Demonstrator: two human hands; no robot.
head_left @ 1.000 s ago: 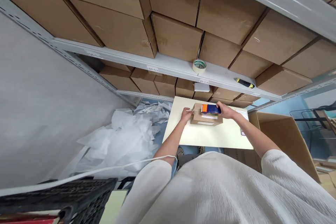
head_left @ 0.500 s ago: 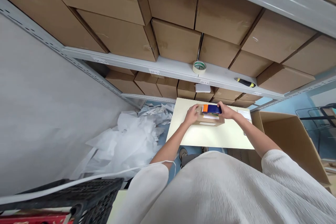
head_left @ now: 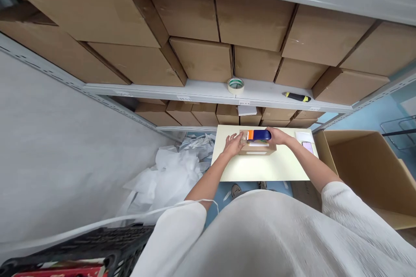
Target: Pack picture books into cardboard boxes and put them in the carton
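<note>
A small cardboard box [head_left: 260,150] with a pale label on its near side rests on the cream tabletop [head_left: 256,171]. Closed around a dark blue tape dispenser [head_left: 261,134] with an orange front, my right hand [head_left: 275,136] keeps it over the top of the box. My left hand [head_left: 232,145] is at the box's left end, its fingers bent against the corner. Shiny clear tape [head_left: 244,137] shows between those fingers and the dispenser's orange front. Whether the left fingertips also pinch the tape I cannot tell.
A phone [head_left: 307,147] lies on the table's right side. Beyond it stands a large open carton [head_left: 367,169]. Shelves of boxes rise ahead, with a tape roll [head_left: 235,85] and a cutter [head_left: 297,97] on the ledge. White packing sheets [head_left: 169,173] heap at left, above a black crate [head_left: 110,242].
My view has shifted slightly. The dispenser now sits a little farther left on the box, close to my left fingers. Some left-hand fingers have lifted off the box.
</note>
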